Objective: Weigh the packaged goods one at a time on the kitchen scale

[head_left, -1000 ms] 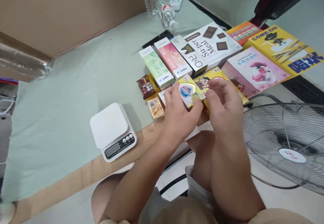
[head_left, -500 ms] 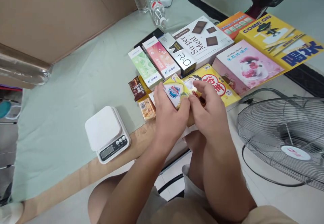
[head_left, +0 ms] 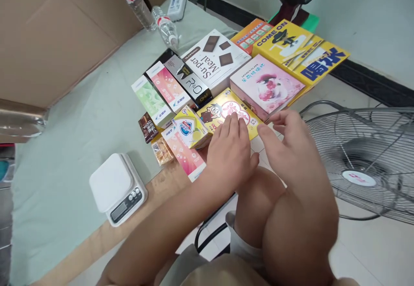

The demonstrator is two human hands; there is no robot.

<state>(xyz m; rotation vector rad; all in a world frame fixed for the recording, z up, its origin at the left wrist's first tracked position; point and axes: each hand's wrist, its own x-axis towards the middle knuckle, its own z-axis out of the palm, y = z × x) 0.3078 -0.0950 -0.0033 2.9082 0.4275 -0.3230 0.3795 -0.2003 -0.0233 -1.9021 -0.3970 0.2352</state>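
Left hand (head_left: 230, 150) flat, right hand (head_left: 284, 141) half-curled

Left fingers extend over the yellow cartoon box (head_left: 223, 105); the right's thumb and fingers stand apart near it. The soap box (head_left: 191, 127) lies near the green carton (head_left: 152, 100), the scale (head_left: 114, 178) farther off.

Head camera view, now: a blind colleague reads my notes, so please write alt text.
A person's left hand lies over a yellow cartoon box, the right hand half-curled near its right end. More packaged boxes crowd behind; a white digital scale sits left on a cloth-covered table, and a fan stands at right.
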